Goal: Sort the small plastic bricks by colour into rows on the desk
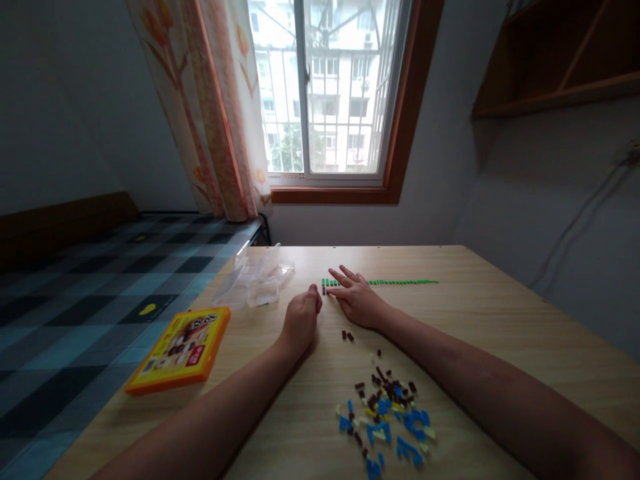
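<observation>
A long row of small green bricks (400, 282) runs across the far part of the table. Just in front of its left end stands a small brown brick (324, 291). My right hand (357, 300) reaches over the row with its fingers spread, one fingertip beside a brown piece close to that brick; whether it touches is too small to tell. My left hand (301, 315) is closed to the left of the brown brick, thumb on top of curled fingers, and anything inside is hidden. Two loose brown bricks (347, 336) lie nearer, below my right hand.
A mixed pile of blue, brown, yellow and cream bricks (385, 413) lies between my forearms. Clear plastic boxes (263, 291) stand at the table's back left. A yellow-orange box (180, 350) sits at the left edge, beside a checked bed (100, 280).
</observation>
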`<action>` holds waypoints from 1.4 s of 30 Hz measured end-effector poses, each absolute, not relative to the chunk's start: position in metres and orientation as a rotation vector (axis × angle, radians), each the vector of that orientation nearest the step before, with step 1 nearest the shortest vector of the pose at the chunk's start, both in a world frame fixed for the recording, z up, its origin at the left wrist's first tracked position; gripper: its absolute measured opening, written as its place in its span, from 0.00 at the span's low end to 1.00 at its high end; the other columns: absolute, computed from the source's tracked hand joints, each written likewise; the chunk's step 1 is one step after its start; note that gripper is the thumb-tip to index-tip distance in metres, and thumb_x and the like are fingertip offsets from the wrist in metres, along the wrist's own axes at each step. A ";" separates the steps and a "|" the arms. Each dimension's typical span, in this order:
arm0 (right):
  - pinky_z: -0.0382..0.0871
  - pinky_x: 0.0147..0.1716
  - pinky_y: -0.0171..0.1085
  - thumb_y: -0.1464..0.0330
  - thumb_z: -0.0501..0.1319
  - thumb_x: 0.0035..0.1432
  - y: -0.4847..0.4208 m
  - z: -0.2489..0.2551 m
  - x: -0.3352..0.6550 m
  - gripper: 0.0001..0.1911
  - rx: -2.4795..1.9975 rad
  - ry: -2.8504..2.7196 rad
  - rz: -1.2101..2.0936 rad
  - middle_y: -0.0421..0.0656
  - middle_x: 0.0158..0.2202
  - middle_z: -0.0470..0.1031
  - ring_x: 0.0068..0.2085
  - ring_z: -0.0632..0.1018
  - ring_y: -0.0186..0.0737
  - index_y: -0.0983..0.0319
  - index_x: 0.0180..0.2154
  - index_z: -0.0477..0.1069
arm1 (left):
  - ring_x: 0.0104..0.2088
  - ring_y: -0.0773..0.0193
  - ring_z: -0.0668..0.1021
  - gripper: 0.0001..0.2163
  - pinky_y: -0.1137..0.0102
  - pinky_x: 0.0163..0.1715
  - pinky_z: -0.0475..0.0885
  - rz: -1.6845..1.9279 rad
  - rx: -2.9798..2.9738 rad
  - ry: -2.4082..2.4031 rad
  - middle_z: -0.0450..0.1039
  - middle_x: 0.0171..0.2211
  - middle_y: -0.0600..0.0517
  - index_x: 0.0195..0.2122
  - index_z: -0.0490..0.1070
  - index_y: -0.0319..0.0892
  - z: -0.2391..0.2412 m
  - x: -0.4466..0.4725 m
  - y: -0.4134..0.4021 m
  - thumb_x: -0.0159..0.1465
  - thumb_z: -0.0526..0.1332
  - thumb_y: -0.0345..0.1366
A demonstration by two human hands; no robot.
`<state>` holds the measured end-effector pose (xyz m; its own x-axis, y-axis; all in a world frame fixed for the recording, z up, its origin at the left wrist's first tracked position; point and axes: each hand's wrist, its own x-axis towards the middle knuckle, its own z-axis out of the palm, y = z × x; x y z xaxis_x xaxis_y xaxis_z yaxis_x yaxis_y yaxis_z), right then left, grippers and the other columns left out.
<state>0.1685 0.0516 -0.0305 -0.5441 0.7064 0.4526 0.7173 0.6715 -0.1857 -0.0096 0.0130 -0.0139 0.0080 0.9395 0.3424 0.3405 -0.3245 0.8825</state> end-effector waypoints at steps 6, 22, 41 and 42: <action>0.54 0.57 0.69 0.72 0.53 0.64 0.049 -0.027 0.168 0.19 -1.119 -2.383 -0.056 0.46 0.69 0.52 0.69 0.52 0.58 0.55 0.52 0.74 | 0.19 0.66 0.63 0.24 0.68 0.26 0.61 1.327 1.715 1.311 0.56 0.14 0.56 0.16 0.56 0.45 -0.014 -0.010 0.012 0.66 0.44 0.50; 0.55 0.57 0.68 0.72 0.53 0.64 0.048 -0.026 0.169 0.19 -1.180 -2.398 -0.042 0.46 0.70 0.50 0.69 0.50 0.57 0.54 0.52 0.74 | 0.19 0.66 0.63 0.24 0.68 0.26 0.60 1.341 1.716 1.294 0.56 0.14 0.57 0.15 0.56 0.45 -0.017 -0.010 0.015 0.66 0.45 0.51; 0.58 0.25 0.31 0.58 0.62 0.59 0.040 0.018 0.186 0.14 -0.956 -2.713 0.804 0.37 0.24 0.71 0.25 0.68 0.30 0.64 0.36 0.76 | 0.19 0.65 0.62 0.25 0.67 0.25 0.59 1.337 1.674 1.287 0.55 0.14 0.57 0.15 0.56 0.45 -0.016 -0.010 0.014 0.66 0.45 0.52; 0.57 0.24 0.31 0.58 0.64 0.57 0.038 0.021 0.186 0.15 -0.953 -2.751 0.804 0.36 0.24 0.71 0.24 0.68 0.30 0.64 0.34 0.76 | 0.19 0.65 0.62 0.25 0.67 0.25 0.59 1.337 1.672 1.287 0.55 0.14 0.57 0.15 0.56 0.45 -0.016 -0.010 0.014 0.66 0.45 0.52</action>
<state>0.1863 0.0385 0.0211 -0.7942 0.6050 -0.0567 0.5404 0.6605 -0.5213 -0.0099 0.0143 -0.0162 0.0062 0.9419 0.3357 0.2995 -0.3221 0.8981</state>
